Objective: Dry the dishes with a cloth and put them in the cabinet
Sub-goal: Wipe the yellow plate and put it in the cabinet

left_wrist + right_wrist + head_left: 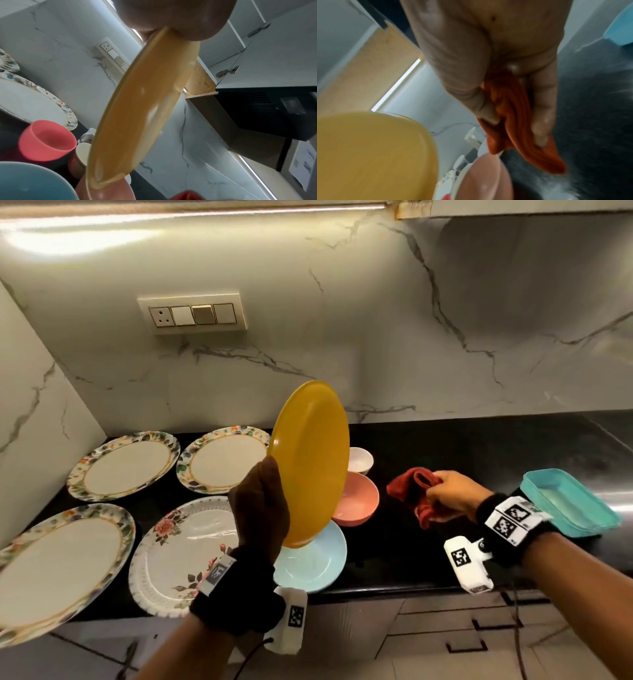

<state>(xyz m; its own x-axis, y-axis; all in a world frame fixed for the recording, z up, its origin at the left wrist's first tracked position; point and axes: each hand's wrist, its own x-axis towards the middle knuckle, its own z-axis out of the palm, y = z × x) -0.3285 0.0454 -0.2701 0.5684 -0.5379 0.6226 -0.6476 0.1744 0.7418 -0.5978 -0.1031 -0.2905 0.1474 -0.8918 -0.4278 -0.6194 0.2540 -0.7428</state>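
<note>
My left hand (pixel 265 501) grips a yellow plate (pixel 310 463) by its left rim and holds it nearly upright above the counter. The left wrist view shows the same yellow plate (pixel 142 108) edge-on, pinched under my thumb. A bunched red cloth (pixel 416 491) is held in my right hand (pixel 445 491), a short way right of the plate and apart from it. In the right wrist view my fingers (pixel 541 121) curl round the red cloth (pixel 518 124), with the yellow plate (pixel 373 155) at lower left.
On the black counter (pixel 479 446) lie three leaf-rimmed plates (pixel 125 465), a rose-patterned plate (pixel 185 546), a light blue plate (pixel 315 566), a pink bowl (pixel 358 498), a white bowl (pixel 359 458) and teal trays (pixel 572 501) at right. Drawers (pixel 462 628) sit below.
</note>
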